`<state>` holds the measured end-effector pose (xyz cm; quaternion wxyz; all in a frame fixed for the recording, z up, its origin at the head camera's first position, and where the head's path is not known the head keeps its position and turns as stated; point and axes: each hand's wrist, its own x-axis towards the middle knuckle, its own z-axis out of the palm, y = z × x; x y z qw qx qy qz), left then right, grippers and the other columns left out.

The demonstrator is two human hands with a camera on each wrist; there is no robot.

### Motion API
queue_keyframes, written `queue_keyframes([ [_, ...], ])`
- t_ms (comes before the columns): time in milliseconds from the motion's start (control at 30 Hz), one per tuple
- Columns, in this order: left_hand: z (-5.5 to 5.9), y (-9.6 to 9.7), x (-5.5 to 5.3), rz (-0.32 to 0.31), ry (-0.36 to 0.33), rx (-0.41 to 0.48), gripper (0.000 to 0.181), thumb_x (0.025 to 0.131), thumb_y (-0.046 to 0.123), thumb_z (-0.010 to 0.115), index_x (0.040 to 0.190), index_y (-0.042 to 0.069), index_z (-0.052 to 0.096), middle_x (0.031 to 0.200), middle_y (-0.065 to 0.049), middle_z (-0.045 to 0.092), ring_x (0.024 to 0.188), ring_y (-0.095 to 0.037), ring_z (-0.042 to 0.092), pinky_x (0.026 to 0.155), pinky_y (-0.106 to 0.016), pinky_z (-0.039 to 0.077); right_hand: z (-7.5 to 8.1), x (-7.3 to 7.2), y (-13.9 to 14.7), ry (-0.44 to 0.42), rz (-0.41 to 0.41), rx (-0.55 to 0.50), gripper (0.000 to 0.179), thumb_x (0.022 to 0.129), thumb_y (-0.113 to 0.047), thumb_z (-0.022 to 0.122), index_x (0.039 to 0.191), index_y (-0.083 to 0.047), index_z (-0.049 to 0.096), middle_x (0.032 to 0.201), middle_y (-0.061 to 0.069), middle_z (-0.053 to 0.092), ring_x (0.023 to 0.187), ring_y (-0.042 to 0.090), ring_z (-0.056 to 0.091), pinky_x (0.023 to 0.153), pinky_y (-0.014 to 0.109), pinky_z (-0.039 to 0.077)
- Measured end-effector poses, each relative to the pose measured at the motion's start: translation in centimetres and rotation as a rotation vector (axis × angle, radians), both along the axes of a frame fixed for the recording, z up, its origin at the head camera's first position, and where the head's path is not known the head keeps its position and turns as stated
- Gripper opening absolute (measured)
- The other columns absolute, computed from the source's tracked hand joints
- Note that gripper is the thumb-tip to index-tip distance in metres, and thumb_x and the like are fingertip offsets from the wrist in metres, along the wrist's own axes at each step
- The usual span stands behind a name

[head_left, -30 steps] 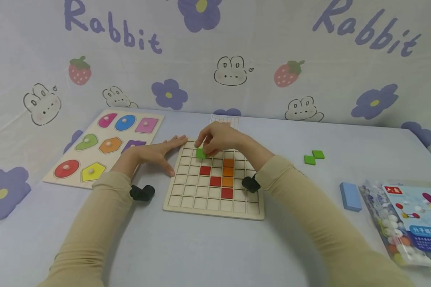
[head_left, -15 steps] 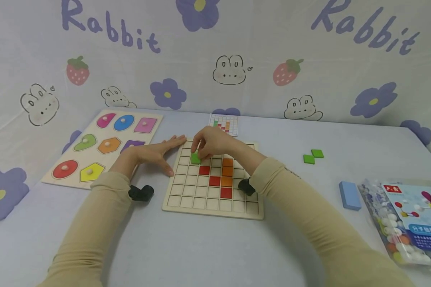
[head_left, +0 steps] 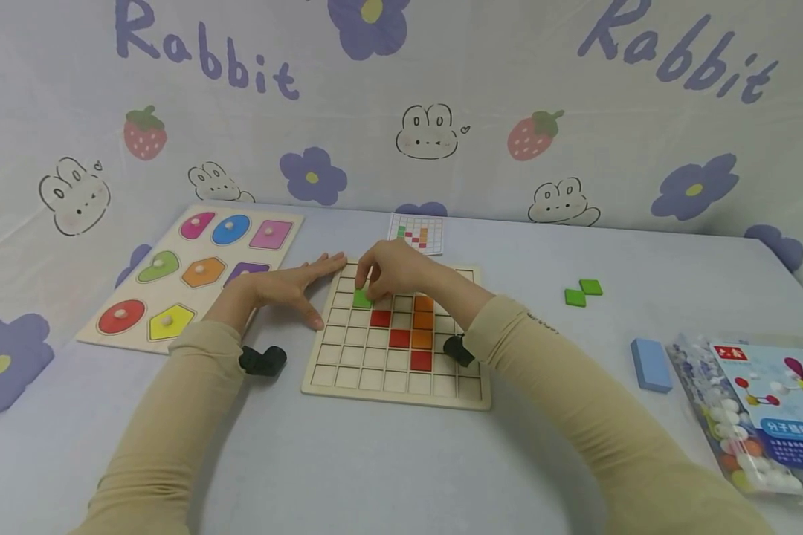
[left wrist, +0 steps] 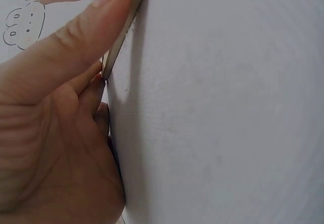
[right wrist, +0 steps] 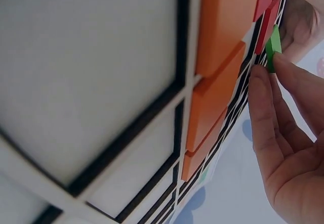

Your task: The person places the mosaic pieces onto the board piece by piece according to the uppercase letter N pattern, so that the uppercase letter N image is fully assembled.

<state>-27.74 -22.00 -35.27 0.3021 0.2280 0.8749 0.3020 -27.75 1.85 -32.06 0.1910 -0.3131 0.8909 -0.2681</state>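
A wooden grid board [head_left: 465, 386] lies on the table, with red tiles [head_left: 399, 339] along a diagonal and orange tiles [head_left: 422, 321] in a column. My right hand [head_left: 395, 266] pinches a green tile [head_left: 362, 299] at a cell in the upper left part of the board. In the right wrist view the thumb and fingertips hold this green tile [right wrist: 273, 47] by its edge, slightly tilted. My left hand [head_left: 284, 288] rests at the board's left edge, thumb and fingers spread. The left wrist view shows its thumb [left wrist: 71, 42] against the board's side.
Two loose green tiles [head_left: 575, 298] lie right of the board. Behind it is a pattern card [head_left: 435, 241]. A knobbed shape puzzle [head_left: 134, 286] lies at left. A blue block [head_left: 651, 365] and a plastic bag of coloured balls [head_left: 776, 416] are at right.
My right hand has brought the green tile left and toward me, then lowered it slightly onto the board. The pattern card shows more fully. My left hand stays in place.
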Motion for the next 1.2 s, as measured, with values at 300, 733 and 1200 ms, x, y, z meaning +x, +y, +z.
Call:
queue_keyframes([
  [300,-0.1,0.0,0.0,0.013,-0.002,0.005,0.121,0.072,0.025,0.086,0.161,0.021,0.003,0.169,-0.004,-0.013,0.154,-0.038,-0.021,0.123,-0.063,-0.011,0.3,0.2,-0.1,0.02,0.019,0.054,0.017,0.089,-0.01,0.069,0.104,-0.009,0.076,0.104,0.01,0.075,0.078,0.014,0.066,0.07,0.021,0.055],
  [733,-0.2,0.0,-0.1,-0.005,0.019,0.004,0.121,0.073,0.022,0.086,0.161,0.017,0.002,0.169,-0.006,-0.014,0.155,-0.036,-0.02,0.125,-0.061,-0.011,3.4,-1.1,4.7,0.023,-0.035,-0.004,0.026,0.091,-0.013,0.067,0.115,-0.006,0.072,0.096,0.01,0.073,0.084,0.025,0.071,0.076,0.028,0.059],
  [1200,-0.2,0.1,0.0,-0.006,0.032,-0.013,0.121,0.073,0.022,0.085,0.16,0.017,0.002,0.169,-0.007,-0.014,0.155,-0.036,-0.019,0.125,-0.06,-0.009,5.9,-2.6,14.6,0.058,-0.208,0.051,0.028,0.091,-0.018,0.068,0.118,-0.011,0.07,0.099,0.009,0.068,0.089,0.025,0.069,0.083,0.034,0.059],
])
